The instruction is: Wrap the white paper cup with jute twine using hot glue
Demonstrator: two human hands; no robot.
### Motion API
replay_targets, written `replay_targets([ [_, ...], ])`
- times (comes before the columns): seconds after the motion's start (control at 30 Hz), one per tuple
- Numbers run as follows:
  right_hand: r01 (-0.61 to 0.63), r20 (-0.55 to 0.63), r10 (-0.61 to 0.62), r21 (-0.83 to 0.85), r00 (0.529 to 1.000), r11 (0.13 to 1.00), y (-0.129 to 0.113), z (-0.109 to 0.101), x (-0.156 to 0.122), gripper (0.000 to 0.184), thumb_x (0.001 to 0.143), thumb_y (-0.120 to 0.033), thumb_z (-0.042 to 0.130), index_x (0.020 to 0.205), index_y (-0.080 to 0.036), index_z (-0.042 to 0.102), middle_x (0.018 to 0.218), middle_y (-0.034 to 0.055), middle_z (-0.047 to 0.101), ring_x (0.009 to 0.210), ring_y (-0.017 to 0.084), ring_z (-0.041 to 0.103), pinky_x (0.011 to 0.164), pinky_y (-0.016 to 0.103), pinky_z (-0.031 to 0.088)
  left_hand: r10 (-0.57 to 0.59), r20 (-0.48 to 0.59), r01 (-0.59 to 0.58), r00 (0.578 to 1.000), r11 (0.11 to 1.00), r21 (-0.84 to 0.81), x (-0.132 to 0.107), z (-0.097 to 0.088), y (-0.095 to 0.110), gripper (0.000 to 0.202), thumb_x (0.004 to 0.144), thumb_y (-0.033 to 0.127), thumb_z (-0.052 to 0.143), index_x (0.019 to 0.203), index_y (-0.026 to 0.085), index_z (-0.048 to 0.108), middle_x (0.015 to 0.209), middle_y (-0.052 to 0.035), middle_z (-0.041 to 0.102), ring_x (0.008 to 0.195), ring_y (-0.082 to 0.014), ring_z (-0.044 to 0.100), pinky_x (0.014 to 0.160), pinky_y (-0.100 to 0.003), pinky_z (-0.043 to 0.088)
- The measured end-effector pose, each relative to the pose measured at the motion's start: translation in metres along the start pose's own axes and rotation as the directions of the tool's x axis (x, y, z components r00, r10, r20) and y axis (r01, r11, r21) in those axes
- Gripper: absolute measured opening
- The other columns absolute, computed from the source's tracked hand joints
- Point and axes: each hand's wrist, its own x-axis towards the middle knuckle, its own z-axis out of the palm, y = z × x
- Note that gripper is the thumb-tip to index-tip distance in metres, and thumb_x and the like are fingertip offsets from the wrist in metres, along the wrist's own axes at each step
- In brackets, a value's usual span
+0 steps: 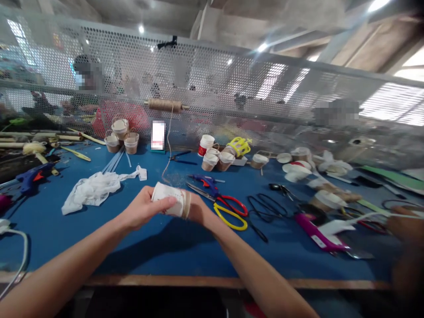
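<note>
A white paper cup (167, 197) lies tilted on its side in my left hand (145, 204), whose thumb presses along its wall. Tan twine (187, 205) circles the cup near its right end. My right hand (196, 206) is against that end, its fingers hidden behind or inside the cup. From a twine spool (164, 105) on the mesh panel, a strand hangs down close behind the cup. Scissors (232, 212) with one red and one yellow handle lie just right of my right hand, beside a blue glue gun (209, 185).
White crumpled cloth (94, 190) lies left. Twine-covered cups (121, 134) are stacked behind it; more cups (212, 159) and a yellow plastic piece (240, 145) stand at the back. Black cord (266, 210) and a magenta glue gun (319, 234) lie right, near another person's blurred hand (406, 227).
</note>
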Motion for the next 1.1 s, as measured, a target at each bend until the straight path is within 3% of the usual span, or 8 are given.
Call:
replay_targets([
  [0.07,-0.036,-0.094,0.037,0.01,0.995,0.999,-0.001,-0.01,0.006,0.017,0.078,-0.032,0.052,0.077,-0.016,0.058,0.079,0.0052,0.061,0.077,0.018,0.057,0.071,0.033,0.045,0.011,-0.082,-0.014,0.997,0.999,-0.035,0.004,-0.002,-0.004,0.023,0.061,0.03,0.071,0.076,0.012,0.071,0.069,-0.0047,0.069,0.057,-0.011,0.057,0.056,-0.02,0.044],
  [0.13,-0.056,-0.131,0.062,0.049,0.989,0.997,-0.005,-0.019,0.005,0.023,0.081,-0.036,0.044,0.071,-0.017,0.055,0.07,0.0046,0.06,0.067,0.017,0.057,0.064,0.031,0.045,0.02,-0.15,-0.032,0.988,0.996,-0.081,0.007,-0.006,-0.011,0.021,0.063,0.028,0.07,0.078,0.013,0.071,0.072,-0.0047,0.07,0.059,-0.0105,0.058,0.057,-0.02,0.045],
  [0.23,-0.05,-0.071,0.06,0.137,0.996,0.989,-0.014,-0.022,-0.005,0.035,0.084,-0.044,0.035,0.067,-0.018,0.052,0.061,0.0022,0.058,0.052,0.012,0.053,0.049,0.025,0.043,0.012,-0.228,-0.043,0.974,0.991,-0.13,0.01,-0.011,-0.022,0.019,0.064,0.025,0.07,0.078,0.014,0.071,0.073,-0.0037,0.071,0.061,-0.0106,0.06,0.06,-0.019,0.046],
  [0.33,-0.02,0.001,0.02,0.201,1.0,0.979,-0.02,-0.017,-0.016,0.033,0.083,-0.044,0.038,0.073,-0.017,0.055,0.065,0.0024,0.059,0.057,0.012,0.054,0.052,0.024,0.044,-0.012,-0.263,-0.023,0.965,0.991,-0.129,0.01,-0.014,-0.03,0.019,0.063,0.022,0.071,0.081,0.014,0.07,0.078,-0.0039,0.072,0.067,-0.0116,0.061,0.064,-0.02,0.047],
  [0.53,0.152,-0.03,-0.149,0.153,0.988,0.976,-0.026,-0.009,-0.026,0.014,0.077,-0.029,0.052,0.081,-0.017,0.055,0.073,0.0025,0.059,0.066,0.012,0.053,0.064,0.026,0.044,-0.053,-0.236,0.025,0.97,0.993,-0.118,0.007,-0.014,-0.037,0.021,0.064,0.021,0.07,0.085,0.014,0.069,0.085,-0.0049,0.071,0.07,-0.0111,0.061,0.067,-0.019,0.046],
  [0.77,0.19,-0.099,-0.183,0.064,0.978,0.98,-0.027,-0.005,-0.03,0.004,0.075,-0.021,0.054,0.075,-0.017,0.054,0.068,0.0008,0.058,0.062,0.012,0.053,0.061,0.025,0.044,-0.005,-0.252,0.023,0.968,0.997,0.068,0.007,-0.015,-0.042,0.025,0.067,0.025,0.067,0.09,0.014,0.067,0.093,-0.0064,0.07,0.081,-0.0163,0.063,0.074,-0.024,0.046],
  [1.0,0.168,-0.109,-0.163,0.034,0.981,0.985,-0.026,-0.004,-0.032,0.002,0.074,-0.021,0.054,0.073,-0.019,0.053,0.067,-0.0001,0.058,0.061,0.012,0.053,0.06,0.026,0.045,0.086,-0.218,-0.015,0.972,0.952,0.307,0.003,-0.01,-0.038,0.027,0.07,0.026,0.061,0.094,0.013,0.066,0.099,-0.0082,0.069,0.087,-0.0187,0.062,0.077,-0.027,0.046],
  [1.1,0.201,-0.165,-0.19,0.049,0.968,0.978,-0.026,-0.007,-0.031,0.015,0.076,-0.021,0.053,0.09,-0.017,0.053,0.083,0.0043,0.059,0.074,0.015,0.056,0.067,0.029,0.047,0.136,-0.192,-0.053,0.972,0.921,0.386,0.002,-0.008,-0.038,0.029,0.072,0.027,0.059,0.096,0.012,0.065,0.095,-0.0091,0.07,0.08,-0.0178,0.063,0.071,-0.026,0.048],
])
